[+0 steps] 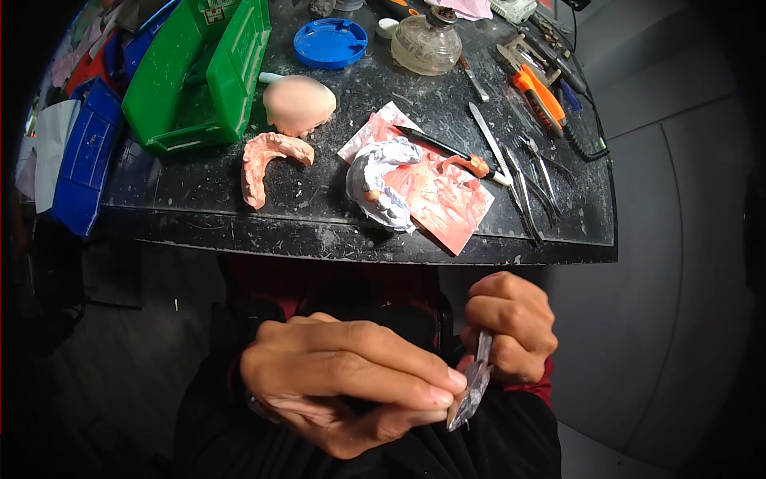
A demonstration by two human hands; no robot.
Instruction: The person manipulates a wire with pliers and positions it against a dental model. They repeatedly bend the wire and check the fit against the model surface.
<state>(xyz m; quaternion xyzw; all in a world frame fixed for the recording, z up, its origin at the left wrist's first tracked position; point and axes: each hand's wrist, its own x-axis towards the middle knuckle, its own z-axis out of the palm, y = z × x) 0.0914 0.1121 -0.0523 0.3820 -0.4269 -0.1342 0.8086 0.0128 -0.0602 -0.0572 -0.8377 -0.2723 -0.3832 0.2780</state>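
Above my lap, below the desk edge, my right hand [508, 327] is wrapped round the handle of a metal tool [476, 389] with a wide, shiny, crinkled-looking head. My left hand [347, 375] is closed, its fingertips pressed on that head, where a small tan piece shows, too small to make out. On the desk nearest my hands lie a white dental cast [381, 209] with a tan tooth piece, a pink sheet [451, 227] under it, a black-and-white handled instrument [431, 142], and a pink horseshoe-shaped cast [255, 180].
The black desk [175, 215] holds a green bin [152, 116], blue bins [84, 168], a blue lid [329, 44], a rounded pink piece [299, 104], a glass burner [423, 52], steel instruments [535, 184] and orange-handled cutters [535, 96]. Grey floor [654, 335] lies at the right.
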